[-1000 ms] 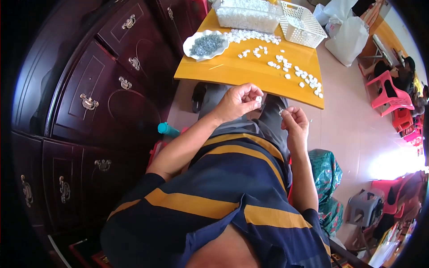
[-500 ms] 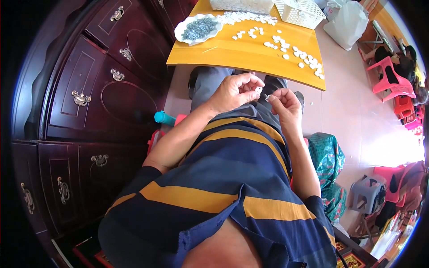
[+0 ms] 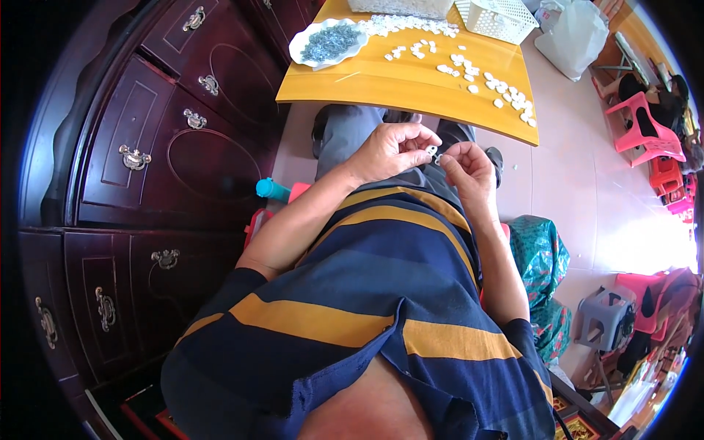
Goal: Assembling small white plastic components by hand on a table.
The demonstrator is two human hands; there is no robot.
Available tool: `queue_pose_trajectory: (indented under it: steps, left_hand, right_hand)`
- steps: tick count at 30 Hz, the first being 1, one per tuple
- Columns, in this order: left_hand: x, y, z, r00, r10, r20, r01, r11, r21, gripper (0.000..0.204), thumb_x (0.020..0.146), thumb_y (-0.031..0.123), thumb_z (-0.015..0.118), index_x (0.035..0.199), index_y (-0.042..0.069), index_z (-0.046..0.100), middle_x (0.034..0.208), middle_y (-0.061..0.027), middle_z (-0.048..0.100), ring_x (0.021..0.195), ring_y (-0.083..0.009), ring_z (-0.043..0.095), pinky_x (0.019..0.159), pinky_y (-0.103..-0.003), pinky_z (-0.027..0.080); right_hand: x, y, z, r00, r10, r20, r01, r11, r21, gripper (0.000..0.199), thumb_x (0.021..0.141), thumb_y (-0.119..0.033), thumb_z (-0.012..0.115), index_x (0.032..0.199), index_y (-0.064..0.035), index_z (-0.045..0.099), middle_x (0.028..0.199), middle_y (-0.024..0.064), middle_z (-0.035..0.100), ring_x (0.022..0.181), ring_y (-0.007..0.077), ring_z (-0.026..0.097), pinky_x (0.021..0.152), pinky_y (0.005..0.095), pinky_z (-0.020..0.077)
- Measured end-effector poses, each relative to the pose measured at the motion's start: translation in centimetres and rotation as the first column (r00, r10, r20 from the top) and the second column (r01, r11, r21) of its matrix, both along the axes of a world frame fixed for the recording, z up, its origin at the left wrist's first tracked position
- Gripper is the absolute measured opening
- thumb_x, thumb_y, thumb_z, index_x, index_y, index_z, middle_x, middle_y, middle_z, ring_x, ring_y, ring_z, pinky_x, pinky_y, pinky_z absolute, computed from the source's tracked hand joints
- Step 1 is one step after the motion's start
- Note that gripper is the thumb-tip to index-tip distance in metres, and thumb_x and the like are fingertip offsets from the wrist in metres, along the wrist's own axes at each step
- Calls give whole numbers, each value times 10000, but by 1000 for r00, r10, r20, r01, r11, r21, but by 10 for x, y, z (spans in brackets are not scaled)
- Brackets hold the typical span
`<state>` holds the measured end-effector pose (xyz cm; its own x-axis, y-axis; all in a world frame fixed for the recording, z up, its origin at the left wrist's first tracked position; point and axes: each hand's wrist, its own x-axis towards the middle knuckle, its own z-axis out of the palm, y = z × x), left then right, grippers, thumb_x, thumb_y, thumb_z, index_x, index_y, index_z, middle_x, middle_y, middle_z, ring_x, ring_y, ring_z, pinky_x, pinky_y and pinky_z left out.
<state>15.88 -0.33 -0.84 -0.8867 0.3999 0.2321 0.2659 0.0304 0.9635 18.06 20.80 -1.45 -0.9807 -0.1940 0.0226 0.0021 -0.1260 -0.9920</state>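
Above my lap, just short of the table's near edge, both hands meet. My left hand (image 3: 394,152) pinches a small white plastic piece (image 3: 432,150) between thumb and fingertips. Close beside it, my right hand (image 3: 471,167) has its thumb and index finger pressed together on a tiny, shiny clear part (image 3: 438,158), whose kind is too small to make out. The two parts are very near each other; whether they touch I cannot tell. On the yellow wooden table (image 3: 381,88) lie loose white pieces (image 3: 474,89) of similar look, in several clusters.
A white scalloped plate (image 3: 299,56) heaped with small grey-blue clear parts (image 3: 330,44) stands at the table's left. Behind are a white perforated basket (image 3: 506,23) and a clear container (image 3: 402,7). Dark cabinets (image 3: 117,183) line the left; a green bag (image 3: 539,257) stands right.
My right fingertips and the tiny part have come closer to the white piece in my left hand. The whole view has shifted slightly.
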Motion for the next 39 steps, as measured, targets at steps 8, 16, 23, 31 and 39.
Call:
queue_pose_trajectory:
  steps: [8, 16, 23, 31, 39]
  left_hand:
    - [-2, 0, -3, 999, -13, -36, 12, 999, -46, 230, 907, 53, 769, 1134, 28, 740, 899, 2, 732, 756, -46, 618, 710, -230, 537]
    - [-1, 1, -2, 999, -36, -32, 34, 997, -67, 224, 908, 44, 762, 1131, 21, 746, 901, -20, 750, 790, -58, 659, 742, -242, 561]
    - [-1, 2, -3, 999, -42, -34, 40, 998, -55, 204, 914, 48, 755, 1116, 14, 757, 937, -48, 771, 834, -79, 687, 764, -256, 571]
    - [0, 3, -1, 995, -84, -52, 82, 996, -44, 305, 916, 87, 774, 1206, 14, 714, 938, -21, 735, 828, -60, 651, 746, -244, 548]
    - [17, 21, 12, 821, 199, -535, -414, 853, -319, 514, 761, 243, 865, 1202, 48, 688, 885, -80, 678, 715, -213, 675, 653, -332, 559]
  right_hand:
    - [-2, 3, -3, 1000, 28, -11, -28, 1000, 2, 81, 964, -56, 710, 978, -49, 630, 803, -58, 609, 685, 4, 529, 594, 158, 410]
    - [-4, 2, -8, 999, 45, 17, -45, 999, -11, 78, 967, -66, 712, 987, -53, 638, 802, -59, 615, 683, 4, 519, 592, 162, 401]
    - [-1, -2, -5, 997, 30, 78, -26, 998, -53, 77, 966, -73, 717, 987, -65, 643, 802, -59, 621, 674, 9, 520, 594, 162, 406]
    - [0, -6, -6, 987, 2, 162, 28, 983, -182, 112, 959, -94, 738, 994, -71, 634, 826, -30, 664, 684, 29, 560, 620, 180, 441]
    - [0, -17, -19, 984, -31, 177, 97, 921, -378, 108, 950, -75, 731, 990, -78, 631, 891, 23, 723, 749, 63, 641, 667, 199, 474]
